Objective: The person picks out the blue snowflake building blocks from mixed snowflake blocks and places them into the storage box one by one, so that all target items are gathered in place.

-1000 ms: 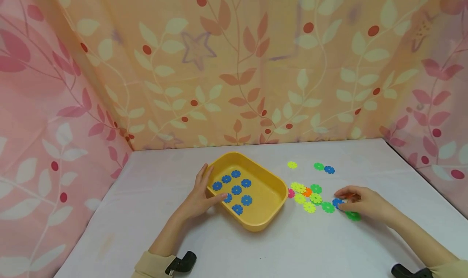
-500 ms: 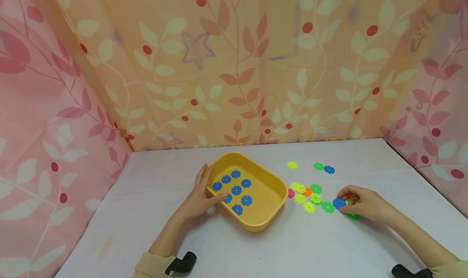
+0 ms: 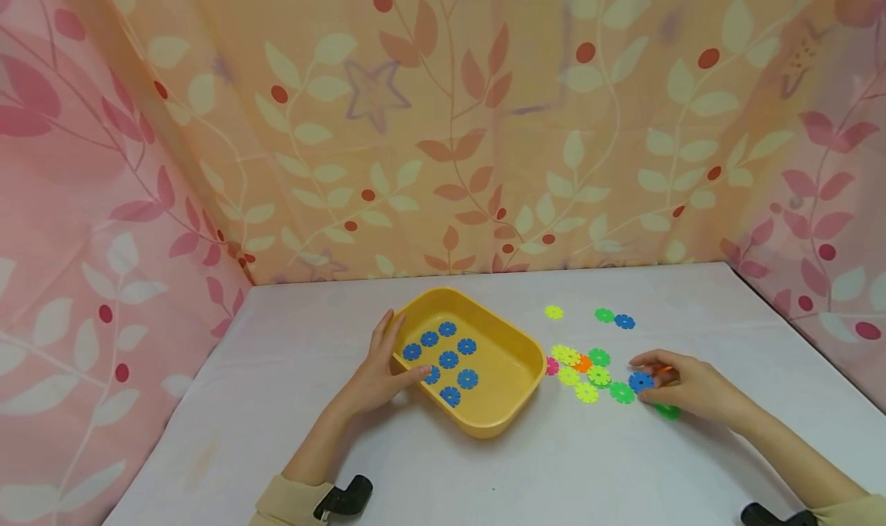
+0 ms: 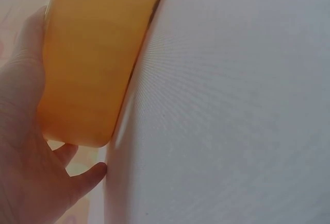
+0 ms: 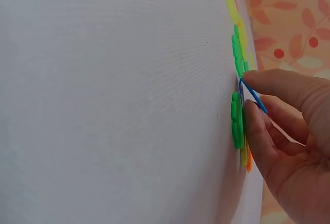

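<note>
My left hand [image 3: 377, 376] grips the yellow tray [image 3: 494, 426] at its left end, thumb over the near rim and fingers along the outer wall. Several blue notched plastic discs [image 3: 448, 359] lie flat inside it. To the right, my right hand [image 3: 692, 387] pinches one blue notched disc [image 3: 641, 381] between thumb and fingertips. The right wrist view shows this blue disc [image 5: 256, 98] tilted on edge just above the others. Below the hand a green disc [image 3: 667, 411] is partly hidden, with yellow and orange discs [image 5: 249, 162] beside it.
Between tray and right hand lies a loose cluster of yellow, green, orange and pink discs [image 3: 586, 392]. Farther back are a yellow disc [image 3: 554, 312], a green disc [image 3: 604, 315] and a blue disc [image 3: 625, 321]. Patterned curtains [image 3: 443, 126] surround the white table [image 3: 554, 472].
The right hand has picked at the blue disc, which has shifted slightly and turned to face the camera more. The left hand and tray stay in place.
</note>
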Available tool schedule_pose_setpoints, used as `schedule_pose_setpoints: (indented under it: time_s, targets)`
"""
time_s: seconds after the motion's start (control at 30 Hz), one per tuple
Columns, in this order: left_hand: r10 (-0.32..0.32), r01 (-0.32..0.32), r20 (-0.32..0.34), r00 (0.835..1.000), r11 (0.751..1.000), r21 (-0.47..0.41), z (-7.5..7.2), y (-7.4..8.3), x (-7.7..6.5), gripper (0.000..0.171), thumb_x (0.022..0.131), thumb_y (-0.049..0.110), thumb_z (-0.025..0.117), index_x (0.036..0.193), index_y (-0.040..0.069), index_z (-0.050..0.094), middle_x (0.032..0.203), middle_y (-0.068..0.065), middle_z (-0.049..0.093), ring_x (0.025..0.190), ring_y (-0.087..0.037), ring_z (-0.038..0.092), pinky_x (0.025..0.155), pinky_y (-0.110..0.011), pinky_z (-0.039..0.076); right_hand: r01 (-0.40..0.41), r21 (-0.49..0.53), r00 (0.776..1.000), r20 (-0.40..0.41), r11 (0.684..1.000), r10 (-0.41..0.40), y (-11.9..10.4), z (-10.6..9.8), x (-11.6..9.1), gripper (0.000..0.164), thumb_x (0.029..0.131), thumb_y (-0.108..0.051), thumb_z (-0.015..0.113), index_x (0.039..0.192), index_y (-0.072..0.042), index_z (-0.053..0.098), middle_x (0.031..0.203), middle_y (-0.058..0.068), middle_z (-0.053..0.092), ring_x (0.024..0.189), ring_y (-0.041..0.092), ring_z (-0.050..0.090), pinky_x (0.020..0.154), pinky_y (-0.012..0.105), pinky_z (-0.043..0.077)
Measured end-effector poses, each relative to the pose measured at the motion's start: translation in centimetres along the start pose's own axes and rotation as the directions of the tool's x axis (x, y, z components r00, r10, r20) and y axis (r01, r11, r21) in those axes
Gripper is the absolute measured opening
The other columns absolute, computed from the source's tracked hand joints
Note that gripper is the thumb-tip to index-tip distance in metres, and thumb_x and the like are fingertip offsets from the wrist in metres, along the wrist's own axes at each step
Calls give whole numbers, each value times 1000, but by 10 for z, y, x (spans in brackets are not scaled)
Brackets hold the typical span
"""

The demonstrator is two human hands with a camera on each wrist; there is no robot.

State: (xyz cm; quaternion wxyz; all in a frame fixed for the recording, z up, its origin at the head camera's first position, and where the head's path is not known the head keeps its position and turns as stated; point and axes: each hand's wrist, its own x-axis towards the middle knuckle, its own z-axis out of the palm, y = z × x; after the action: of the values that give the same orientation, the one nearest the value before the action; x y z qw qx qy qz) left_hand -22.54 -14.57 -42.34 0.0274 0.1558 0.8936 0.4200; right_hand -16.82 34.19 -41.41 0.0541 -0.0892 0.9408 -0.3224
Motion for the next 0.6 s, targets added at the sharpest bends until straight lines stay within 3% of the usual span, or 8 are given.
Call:
schedule_pose_setpoints:
  time_s: [0.13,0.4,0.6]
  targets:
    - [3,-3,0,1000,1000,1,0,0,0,102,81,54,73,158,28,10,163,1,-8,147,-35,8,110,-64,18,-18,6,999,27,1000,18,1,-1,0,54,80,-31,80,125,-8,62,104,4,62,84,17,54,70,24,49]
    - [6,-6,5,1000,1000,-5,0,-1,1,103,81,56,73,158,29,9,163,1,-9,147,-34,8,110,-63,18,-3,-51,999,36,999,5,-2,-4,-3,46,80,-29,81,118,-8,66,87,-2,57,82,17,53,70,27,48]
    - [39,-39,4,999,999,-14,-1,-3,1,103,82,51,74,158,27,8,162,2,-9,147,-34,7,111,-62,18,6,-86,1000,6,996,-6,-8,-3,-3,43,80,-31,80,115,-10,67,87,-2,58,82,19,51,68,28,46]
